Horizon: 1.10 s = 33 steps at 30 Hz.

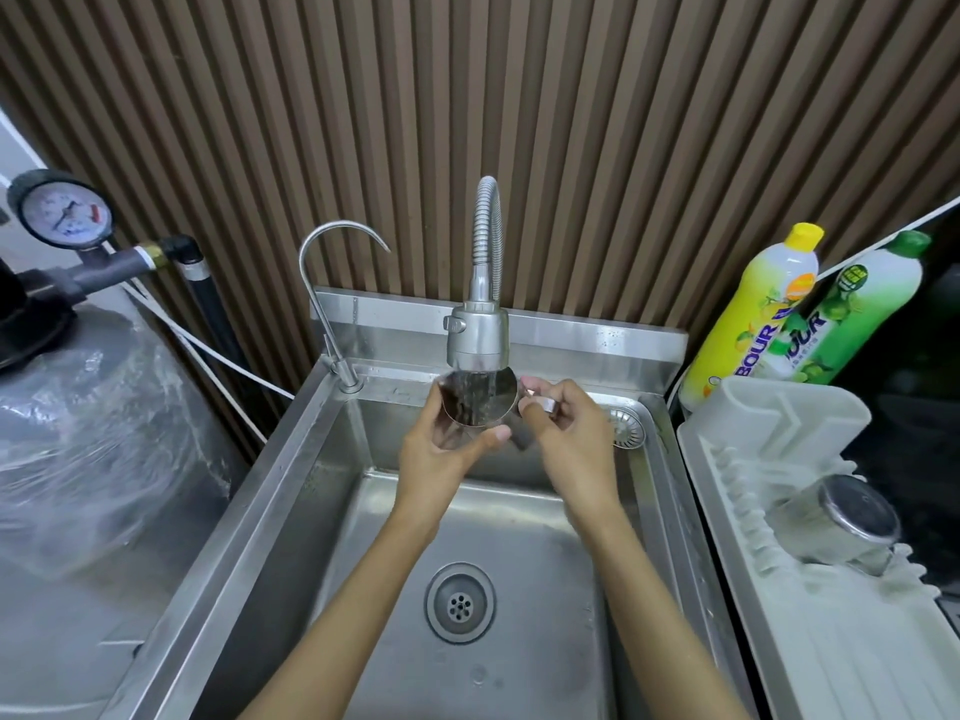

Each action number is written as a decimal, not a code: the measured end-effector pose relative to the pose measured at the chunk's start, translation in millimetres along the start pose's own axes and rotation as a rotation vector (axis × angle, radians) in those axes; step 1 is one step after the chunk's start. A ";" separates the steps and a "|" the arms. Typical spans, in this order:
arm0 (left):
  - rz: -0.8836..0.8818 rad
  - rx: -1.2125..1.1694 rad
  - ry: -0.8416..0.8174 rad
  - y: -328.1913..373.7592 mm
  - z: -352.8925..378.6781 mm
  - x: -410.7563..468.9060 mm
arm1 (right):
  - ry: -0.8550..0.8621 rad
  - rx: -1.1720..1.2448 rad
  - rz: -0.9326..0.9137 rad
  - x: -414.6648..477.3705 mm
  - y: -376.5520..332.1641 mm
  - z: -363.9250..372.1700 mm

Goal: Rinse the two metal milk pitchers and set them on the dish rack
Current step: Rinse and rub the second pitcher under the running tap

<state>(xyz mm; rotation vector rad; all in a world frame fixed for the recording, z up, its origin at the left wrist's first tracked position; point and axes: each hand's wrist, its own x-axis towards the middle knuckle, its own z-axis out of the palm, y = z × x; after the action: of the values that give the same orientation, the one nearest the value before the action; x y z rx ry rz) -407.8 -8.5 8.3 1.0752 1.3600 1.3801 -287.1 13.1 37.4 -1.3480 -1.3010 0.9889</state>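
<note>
A shiny metal milk pitcher [475, 402] is held upright under the running spray faucet [478, 335], and water pours into its mouth. My left hand [441, 449] wraps the pitcher's body from below. My right hand [566, 433] grips its handle on the right side. A second metal pitcher [836, 522] lies tilted on the white dish rack [810, 631] at the right, its base facing me.
The steel sink [291, 491] has a drain [460, 602] in the middle and a strainer [628, 426] on its back right ledge. A thin gooseneck tap [332, 283] stands at the back left. Two dish soap bottles [753, 314] lean behind the rack. A plastic-wrapped tank [78, 423] is at left.
</note>
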 end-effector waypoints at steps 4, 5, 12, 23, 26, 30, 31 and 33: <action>0.097 0.142 0.056 8.5 -5.1 3.8 | -0.221 0.443 0.242 -2.5 19.8 -1.0; 0.097 0.209 0.095 9.7 -5.2 1.9 | -0.249 0.451 0.292 -2.3 22.3 -5.1; -0.051 0.119 0.096 -0.3 1.0 -7.1 | -0.004 -0.110 0.061 10.4 -2.3 -9.0; 0.049 0.235 0.209 2.5 3.7 -3.2 | -0.109 0.235 0.287 4.2 17.1 -7.5; -0.075 0.096 0.114 -4.8 3.1 -2.5 | 0.026 -0.039 0.055 8.6 4.9 -3.8; 0.002 0.006 0.043 -12.6 2.0 3.0 | 0.012 0.124 0.025 1.9 9.1 2.8; 0.043 0.034 0.053 -11.2 2.6 4.3 | -0.016 0.257 0.098 1.4 15.1 2.8; 0.119 0.166 0.087 -9.0 4.8 6.9 | -0.092 0.498 0.300 0.2 25.5 -0.1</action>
<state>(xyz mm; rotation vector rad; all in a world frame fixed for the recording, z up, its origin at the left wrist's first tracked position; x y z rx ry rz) -404.5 -0.7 -0.6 1.2356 1.5159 1.4336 -282.0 14.7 12.5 -1.1304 -0.8460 1.4831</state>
